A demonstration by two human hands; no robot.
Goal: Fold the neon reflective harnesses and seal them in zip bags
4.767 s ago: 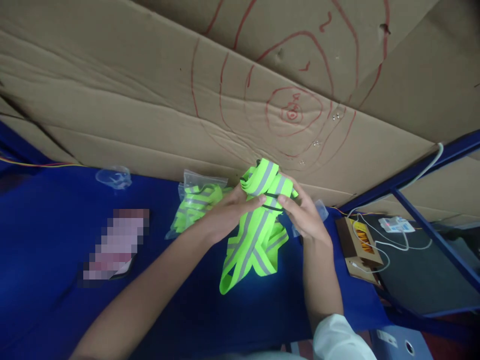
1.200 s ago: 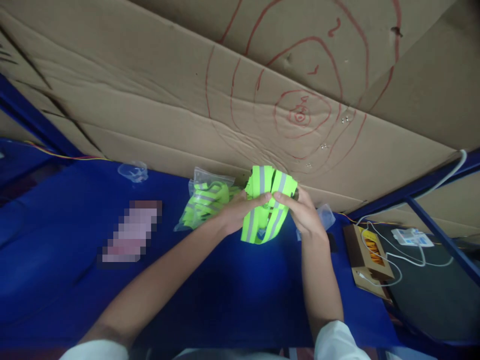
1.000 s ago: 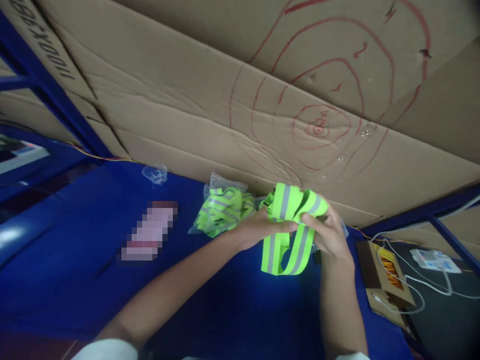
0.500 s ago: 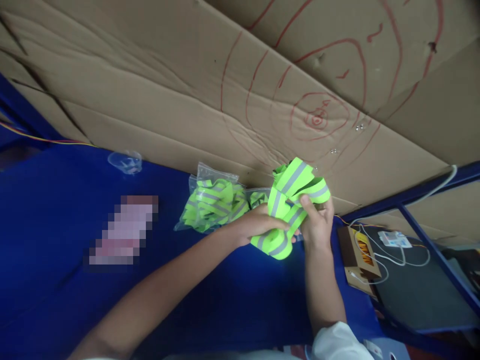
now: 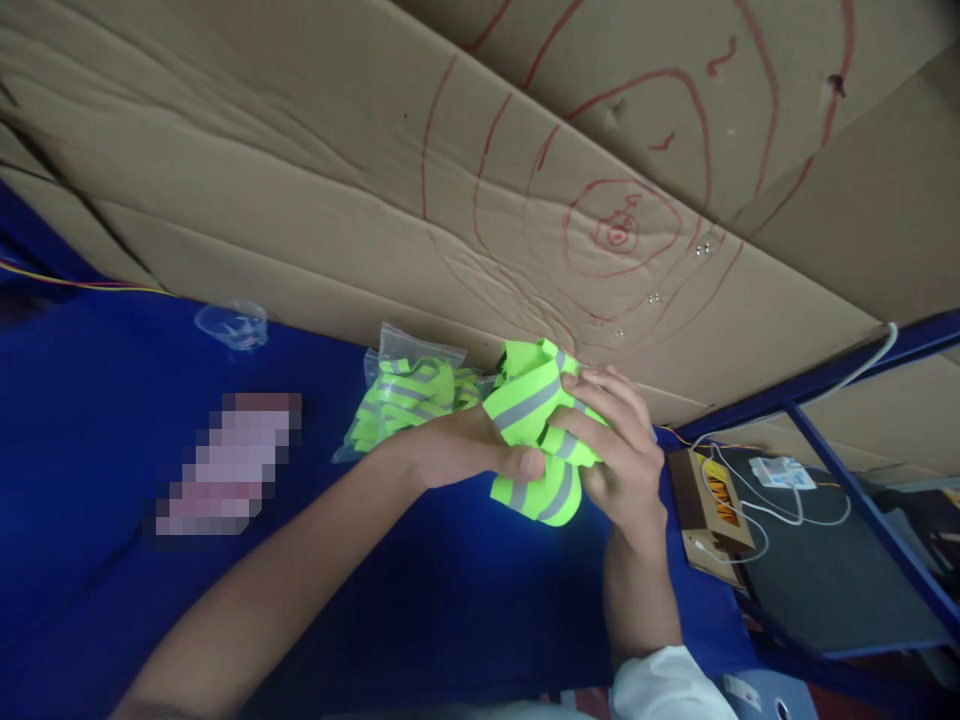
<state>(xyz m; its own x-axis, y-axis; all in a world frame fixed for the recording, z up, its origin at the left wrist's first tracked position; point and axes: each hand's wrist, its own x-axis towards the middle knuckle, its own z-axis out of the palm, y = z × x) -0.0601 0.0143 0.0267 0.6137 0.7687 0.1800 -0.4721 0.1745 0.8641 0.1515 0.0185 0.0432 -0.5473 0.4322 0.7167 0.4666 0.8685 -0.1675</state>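
Observation:
A folded bundle of neon-green reflective strap (image 5: 525,405) with a grey stripe is between my two hands, above the blue table. My left hand (image 5: 480,450) grips it from the left, thumb across the front and the other fingers hidden behind. On the right side, my right hand (image 5: 622,440) has its bent fingers over the loops and presses them together. Behind my left wrist lies a clear zip bag (image 5: 409,395) filled with the same kind of green striped strap.
A cardboard wall (image 5: 300,180) with red drawn rings rises behind the blue table (image 5: 360,610). At left are a clear plastic piece (image 5: 234,326) and a blurred-out flat object (image 5: 229,465). A cardboard box (image 5: 709,500) and white cables (image 5: 780,515) lie at right.
My right hand has shifted from a thumb-front hold to fingers laid over the bundle. The strap loops are gathered more compactly, and my left thumb now lies across them.

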